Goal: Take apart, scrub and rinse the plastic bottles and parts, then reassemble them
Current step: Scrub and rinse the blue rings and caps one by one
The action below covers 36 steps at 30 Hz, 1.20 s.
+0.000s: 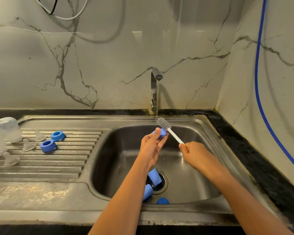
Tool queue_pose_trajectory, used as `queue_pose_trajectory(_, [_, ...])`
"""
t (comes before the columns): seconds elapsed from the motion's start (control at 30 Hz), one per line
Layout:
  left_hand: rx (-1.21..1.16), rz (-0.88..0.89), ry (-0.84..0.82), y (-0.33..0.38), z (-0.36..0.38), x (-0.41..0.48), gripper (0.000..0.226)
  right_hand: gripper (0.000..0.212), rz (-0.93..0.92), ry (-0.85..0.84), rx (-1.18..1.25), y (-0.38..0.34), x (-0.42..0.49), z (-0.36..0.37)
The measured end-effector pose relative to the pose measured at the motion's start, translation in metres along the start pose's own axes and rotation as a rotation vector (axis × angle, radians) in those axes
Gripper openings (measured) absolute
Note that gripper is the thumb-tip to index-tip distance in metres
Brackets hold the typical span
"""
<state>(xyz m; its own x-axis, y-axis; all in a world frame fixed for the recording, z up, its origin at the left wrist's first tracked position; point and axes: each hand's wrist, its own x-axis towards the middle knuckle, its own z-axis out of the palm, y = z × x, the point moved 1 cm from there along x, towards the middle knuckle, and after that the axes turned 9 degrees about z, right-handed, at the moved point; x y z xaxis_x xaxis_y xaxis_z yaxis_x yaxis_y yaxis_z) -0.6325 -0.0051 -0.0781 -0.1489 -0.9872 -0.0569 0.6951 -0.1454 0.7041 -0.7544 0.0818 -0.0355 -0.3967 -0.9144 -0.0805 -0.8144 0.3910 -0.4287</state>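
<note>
My left hand point(151, 146) pinches a small blue plastic part point(160, 133) above the sink basin point(193, 167). My right hand point(193, 152) grips the white handle of a bottle brush point(166, 127), whose grey bristle head lies against the blue part, just under the thin stream from the tap point(155, 85). Two blue caps point(154, 178) lie over the drain beside my left forearm, and a third blue piece point(162, 200) shows at the basin's near edge.
On the ribbed drainboard point(66, 158) at left lie two blue rings point(58, 135), three clear nipples point(28, 145) and upturned clear bottles point(7, 128). A dark counter point(261, 158) runs along the right. A blue hose point(261, 82) hangs down the right wall.
</note>
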Motion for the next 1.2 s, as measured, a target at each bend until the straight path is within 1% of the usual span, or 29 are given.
queue_pose_trajectory(0.07, [-0.032,0.013,0.006,0.000,0.001,0.001,0.028,0.042,0.022,-0.032,0.009,0.002,0.001,-0.004])
queue_pose_trajectory(0.13, [-0.060,0.040,0.076,0.004,-0.002,0.002,0.023,0.041,0.029,-0.116,0.008,0.002,-0.003,-0.004])
queue_pose_trajectory(0.23, [-0.113,0.063,0.179,0.009,-0.005,0.003,0.027,0.041,0.028,-0.211,0.018,-0.001,-0.009,-0.001])
queue_pose_trajectory(0.3, [-0.094,0.045,0.138,0.007,-0.004,0.002,0.030,0.041,0.011,-0.179,0.002,-0.003,-0.009,-0.001])
queue_pose_trajectory(0.37, [-0.068,-0.001,0.063,0.004,0.000,-0.002,0.034,0.043,-0.008,-0.097,-0.002,-0.004,-0.007,-0.002])
queue_pose_trajectory(0.43, [-0.094,-0.048,0.022,0.001,0.003,-0.002,0.037,0.043,-0.018,-0.054,0.020,-0.004,-0.006,-0.002])
queue_pose_trajectory(0.53, [-0.154,-0.079,0.024,0.000,0.003,-0.003,0.043,0.043,-0.014,-0.077,0.017,-0.003,-0.007,0.000])
queue_pose_trajectory(0.6, [-0.088,-0.077,0.022,0.000,0.001,-0.001,0.049,0.042,-0.014,-0.077,-0.010,-0.003,-0.007,-0.001])
queue_pose_trajectory(0.67, [0.015,-0.051,0.029,-0.001,0.000,0.001,0.043,0.044,-0.007,-0.093,-0.010,-0.002,-0.007,-0.003])
queue_pose_trajectory(0.7, [0.026,-0.025,0.054,0.000,-0.001,0.002,0.038,0.044,0.002,-0.120,0.009,-0.001,-0.007,-0.002])
queue_pose_trajectory(0.77, [-0.052,0.022,0.133,0.003,-0.006,0.007,0.031,0.043,0.014,-0.185,0.029,0.001,-0.008,0.001])
queue_pose_trajectory(0.83, [-0.108,0.056,0.170,0.008,-0.008,0.011,0.026,0.043,0.001,-0.194,0.010,0.001,-0.009,0.004])
queue_pose_trajectory(0.9, [-0.073,0.049,0.119,0.005,-0.009,0.012,0.024,0.043,-0.010,-0.141,-0.005,0.000,-0.008,0.005])
queue_pose_trajectory(1.03, [0.121,-0.023,-0.061,-0.008,-0.003,0.007,0.023,0.042,0.019,-0.031,0.006,0.005,0.001,0.002])
queue_pose_trajectory(1.07, [0.159,-0.027,-0.077,-0.010,-0.002,0.006,0.023,0.042,0.027,-0.017,0.006,0.006,0.002,0.001])
queue_pose_trajectory(1.13, [0.161,0.014,-0.040,-0.010,-0.002,0.007,0.023,0.041,0.032,-0.033,-0.004,0.006,0.003,0.000])
queue_pose_trajectory(1.2, [0.076,0.050,0.055,-0.005,-0.006,0.010,0.026,0.041,0.038,-0.114,0.004,0.003,0.000,0.001])
